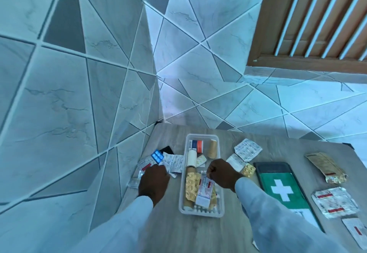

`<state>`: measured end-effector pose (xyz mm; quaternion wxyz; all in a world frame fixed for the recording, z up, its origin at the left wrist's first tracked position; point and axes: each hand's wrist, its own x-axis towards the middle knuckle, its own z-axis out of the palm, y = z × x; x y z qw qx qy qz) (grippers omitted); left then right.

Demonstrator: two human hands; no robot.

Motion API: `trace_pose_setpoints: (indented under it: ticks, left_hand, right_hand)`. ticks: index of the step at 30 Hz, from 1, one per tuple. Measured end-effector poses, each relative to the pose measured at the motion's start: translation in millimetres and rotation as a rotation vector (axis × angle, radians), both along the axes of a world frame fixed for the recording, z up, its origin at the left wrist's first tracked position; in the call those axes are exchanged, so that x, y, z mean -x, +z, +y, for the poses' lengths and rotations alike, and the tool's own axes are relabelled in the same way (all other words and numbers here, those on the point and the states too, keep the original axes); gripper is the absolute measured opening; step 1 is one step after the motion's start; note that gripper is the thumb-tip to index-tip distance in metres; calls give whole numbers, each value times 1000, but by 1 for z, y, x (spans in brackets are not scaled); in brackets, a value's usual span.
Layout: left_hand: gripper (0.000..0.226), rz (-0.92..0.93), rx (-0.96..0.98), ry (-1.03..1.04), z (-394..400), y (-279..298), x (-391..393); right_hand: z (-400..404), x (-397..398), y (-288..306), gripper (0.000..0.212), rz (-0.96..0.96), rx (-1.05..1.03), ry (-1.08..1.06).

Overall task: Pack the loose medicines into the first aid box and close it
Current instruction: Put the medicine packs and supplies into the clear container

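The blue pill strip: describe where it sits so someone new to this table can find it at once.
Start at the clear plastic box in the middle of the wooden table, then look to its left, just beyond the left hand. The blue pill strip lies tilted atop a pile of white and silver packets. It is the only bright blue packet, with pale oval tablets showing.

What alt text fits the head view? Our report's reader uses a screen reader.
A person's right hand lowers a white medicine sachet into a clear plastic first aid box on a wooden table, while the left hand reaches loose blister packs. The green lid with a white cross lies alongside.
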<state>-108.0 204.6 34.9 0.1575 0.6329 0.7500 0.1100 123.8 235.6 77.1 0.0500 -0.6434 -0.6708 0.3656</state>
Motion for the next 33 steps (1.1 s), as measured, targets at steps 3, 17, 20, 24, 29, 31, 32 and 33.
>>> trace_pose_setpoints:
  ticks: [3, 17, 20, 24, 29, 31, 32, 33]
  left_hand:
    - [39, -46, 33, 155, 14, -13, 56]
    - [62, -175, 178, 153, 15, -78, 80]
    - [63, -362, 138, 197, 15, -82, 82]
    - [64, -559, 40, 246, 21, -83, 86]
    - [55, -539, -25, 312, 30, -82, 83]
    - [61, -523, -22, 332, 33, -79, 79]
    - [64, -507, -3, 342, 34, -78, 78]
    - [66, -505, 19, 349, 35, -77, 75]
  right_hand:
    - [9, 20, -9, 28, -151, -57, -33]
    - [63, 166, -36, 87, -130, -111, 179]
    - [78, 183, -47, 104, -291, -130, 277]
    - [100, 189, -63, 115, -357, -5, 274]
    - [102, 187, -68, 117, -454, 30, 320]
    - [100, 188, -68, 115, -466, 9, 311]
    - [99, 188, -70, 116, -450, 33, 287]
    - [99, 187, -72, 117, -429, 62, 257]
